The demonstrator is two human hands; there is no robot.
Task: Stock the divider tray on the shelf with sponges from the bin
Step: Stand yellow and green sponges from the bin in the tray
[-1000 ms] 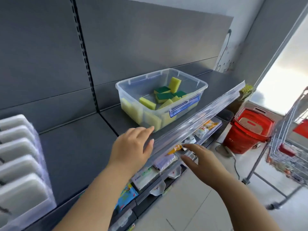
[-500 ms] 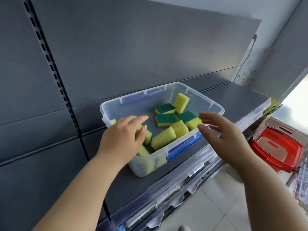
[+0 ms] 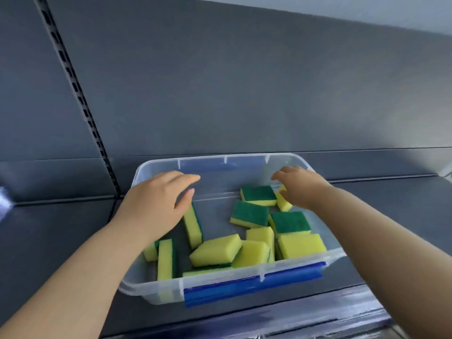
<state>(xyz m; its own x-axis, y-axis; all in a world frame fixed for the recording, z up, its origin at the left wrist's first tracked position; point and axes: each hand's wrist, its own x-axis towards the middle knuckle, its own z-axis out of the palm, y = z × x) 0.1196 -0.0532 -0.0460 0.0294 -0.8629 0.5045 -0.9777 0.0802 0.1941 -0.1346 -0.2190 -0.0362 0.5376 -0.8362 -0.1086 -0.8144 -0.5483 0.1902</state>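
A clear plastic bin (image 3: 156, 293) with blue latches stands on the dark shelf, holding several yellow sponges with green scrub sides (image 3: 250, 212). My left hand (image 3: 156, 204) hovers over the bin's left part, fingers spread, above an upright sponge (image 3: 193, 227). My right hand (image 3: 299, 185) reaches into the far right corner, fingers apart, right by a yellow sponge (image 3: 283, 204); I cannot see a grip on it. The divider tray is out of view.
The dark grey shelf board (image 3: 61, 231) stretches left and right of the bin. A slotted upright rail (image 3: 80, 99) runs down the grey back panel. The shelf's clear front strip (image 3: 342, 321) lies below the bin.
The view has swung from the shelf front onto the bin. Both hands have moved from the shelf edge up and into the bin, the right one to its far right corner.
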